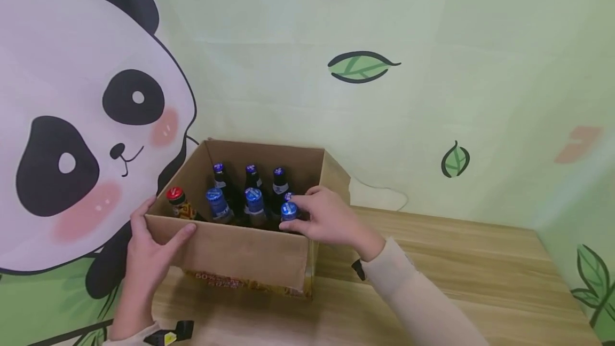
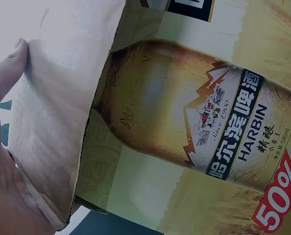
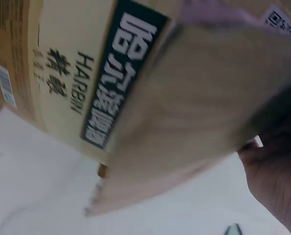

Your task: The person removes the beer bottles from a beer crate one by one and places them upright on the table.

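One blue-capped bottle (image 1: 289, 210) in the cardboard box (image 1: 240, 252) is pinched by my right hand (image 1: 332, 215); my left hand (image 1: 152, 250) grips its near-left corner. I'm probably positioning the bottle; next calls for steadiness.

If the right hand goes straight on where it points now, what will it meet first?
Beyond the blue-capped bottle in its grip, the right hand would probably meet the next blue-capped bottle to the left, though depth is unclear.
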Demonstrator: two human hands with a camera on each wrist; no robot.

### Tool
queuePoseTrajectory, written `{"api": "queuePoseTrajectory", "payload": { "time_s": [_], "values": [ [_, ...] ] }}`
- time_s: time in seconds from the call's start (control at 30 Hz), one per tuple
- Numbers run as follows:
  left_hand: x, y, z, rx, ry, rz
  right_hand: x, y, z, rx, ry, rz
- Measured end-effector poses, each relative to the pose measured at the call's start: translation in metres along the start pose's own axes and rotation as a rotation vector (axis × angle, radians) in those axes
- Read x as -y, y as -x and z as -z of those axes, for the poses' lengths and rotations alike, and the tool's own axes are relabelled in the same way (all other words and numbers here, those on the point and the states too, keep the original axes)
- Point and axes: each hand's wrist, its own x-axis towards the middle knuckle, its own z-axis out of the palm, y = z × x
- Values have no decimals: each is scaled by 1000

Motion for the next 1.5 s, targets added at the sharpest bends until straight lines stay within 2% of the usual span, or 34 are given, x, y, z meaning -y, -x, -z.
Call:
{"api": "queuePoseTrajectory", "payload": {
  "time_s": [0.2,0.47,0.57,0.63,0.7,0.8,0.93,1.07,1.3,1.5],
  "values": [
    [0,0,-2,21,14,3,-3,2,-8,-51,-130,-74],
    [-2,0,-4,22,49,35,0,7,-18,-225,-247,-71],
    [-1,-1,-4,25,60,42,3,4,-16,-294,-369,-54],
    [0,-2,-3,35,65,39,5,1,-12,-337,-501,-39],
    [1,-2,-2,45,68,33,7,-3,-4,-365,-637,-14],
    [1,-2,-1,56,67,25,13,-9,10,-376,-748,2],
    [1,0,-1,66,63,14,26,-17,32,-379,-772,-3],
    [0,0,-1,72,50,16,40,-23,57,-440,-792,28],
    [0,0,3,49,57,4,63,-37,103,-598,-865,168],
    [2,0,0,61,53,15,72,-30,136,-765,-928,282]
  ]
}}
